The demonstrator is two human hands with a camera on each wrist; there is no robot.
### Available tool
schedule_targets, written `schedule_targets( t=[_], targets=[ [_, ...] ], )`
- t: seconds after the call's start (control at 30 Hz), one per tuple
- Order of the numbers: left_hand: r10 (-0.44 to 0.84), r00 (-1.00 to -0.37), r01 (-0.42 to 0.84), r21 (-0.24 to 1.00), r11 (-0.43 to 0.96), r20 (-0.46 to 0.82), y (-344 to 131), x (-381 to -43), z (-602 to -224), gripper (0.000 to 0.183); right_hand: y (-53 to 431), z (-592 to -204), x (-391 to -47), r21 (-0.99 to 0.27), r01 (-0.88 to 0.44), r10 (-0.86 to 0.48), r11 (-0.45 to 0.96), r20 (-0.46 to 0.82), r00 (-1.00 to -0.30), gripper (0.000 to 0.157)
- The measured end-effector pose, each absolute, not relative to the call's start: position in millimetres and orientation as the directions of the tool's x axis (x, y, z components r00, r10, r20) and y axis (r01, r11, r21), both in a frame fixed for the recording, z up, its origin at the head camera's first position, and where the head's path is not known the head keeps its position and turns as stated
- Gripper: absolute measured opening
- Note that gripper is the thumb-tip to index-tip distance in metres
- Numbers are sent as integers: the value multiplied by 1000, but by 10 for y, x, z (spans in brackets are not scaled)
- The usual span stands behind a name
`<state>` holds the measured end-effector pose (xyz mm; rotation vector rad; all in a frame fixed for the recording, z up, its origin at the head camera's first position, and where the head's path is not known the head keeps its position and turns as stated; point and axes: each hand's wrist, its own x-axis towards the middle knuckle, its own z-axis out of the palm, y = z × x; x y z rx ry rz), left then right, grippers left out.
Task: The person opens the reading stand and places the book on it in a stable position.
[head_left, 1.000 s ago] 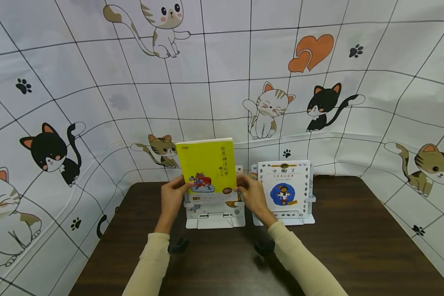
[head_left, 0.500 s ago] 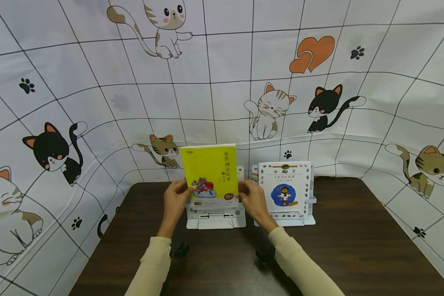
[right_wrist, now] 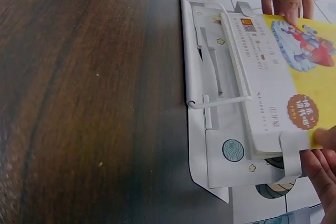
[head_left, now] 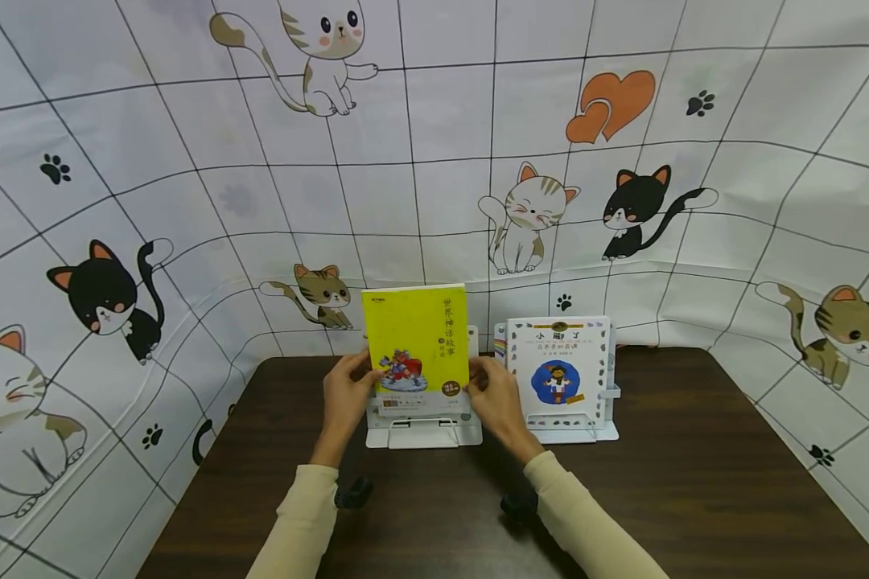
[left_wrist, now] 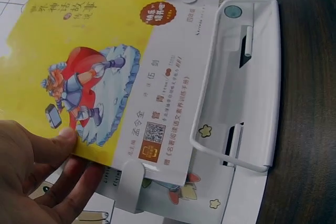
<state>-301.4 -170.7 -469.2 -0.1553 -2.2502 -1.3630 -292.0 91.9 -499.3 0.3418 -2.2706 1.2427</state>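
A yellow and white book (head_left: 415, 334) with a cartoon figure on its cover stands between both hands at a white book stand (head_left: 423, 438). At its left edge my left hand (head_left: 346, 394) pinches it, thumb on the cover and fingers behind. My right hand (head_left: 498, 396) grips the opposite edge the same way. In the left wrist view, the book's lower edge lies close to the stand's white wire holder (left_wrist: 202, 103), and a side clip (left_wrist: 131, 184) overlaps the cover's edge. The right wrist view shows the other side clip (right_wrist: 290, 153) over the book's corner.
Right beside it, a second white stand (head_left: 579, 436) holds a white book with a blue circle (head_left: 554, 382). Both stands are on a dark wooden table (head_left: 434, 523). Behind hangs a white cat-print cloth (head_left: 434, 201).
The yellow book has come down and slightly right, from above the stand to near its wire holder, and stands straighter. Both hands moved with it, keeping their grip.
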Motion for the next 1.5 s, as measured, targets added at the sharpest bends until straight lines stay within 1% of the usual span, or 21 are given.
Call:
schedule_targets(
  t=[0.2,0.33,0.57,0.83,1.03,1.13,1.27,1.37,1.5],
  targets=[
    [-192,-851,338,791,510,488,-1689,-2984,-4722,41,899,-4993,-2895,-691,-462,25,555,569,-822,33],
    [-215,-854,316,801,508,473,-1676,-2972,-4750,38,884,-4996,-2879,-671,-459,36,583,585,-810,33],
    [-224,-860,300,810,504,458,-1674,-2951,-4817,32,873,-5046,-2892,-652,-479,42,588,616,-787,38],
    [-215,-842,314,773,552,495,-1660,-2915,-4881,25,870,-5121,-2899,-641,-499,34,583,633,-773,35],
    [-216,-819,323,738,593,532,-1663,-2913,-4897,20,872,-5120,-2889,-625,-510,27,591,647,-762,28],
    [-218,-833,301,748,592,508,-1671,-2907,-4892,21,871,-5114,-2888,-629,-504,30,592,642,-766,27],
    [-217,-862,269,776,571,459,-1673,-2893,-4887,23,867,-5115,-2881,-648,-490,27,583,619,-785,30],
    [-214,-868,270,787,555,448,-1670,-2885,-4888,25,868,-5110,-2874,-658,-484,26,577,607,-794,31],
    [-219,-868,276,798,536,446,-1663,-2881,-4898,28,872,-5100,-2867,-661,-484,31,573,608,-793,27]
  ],
)
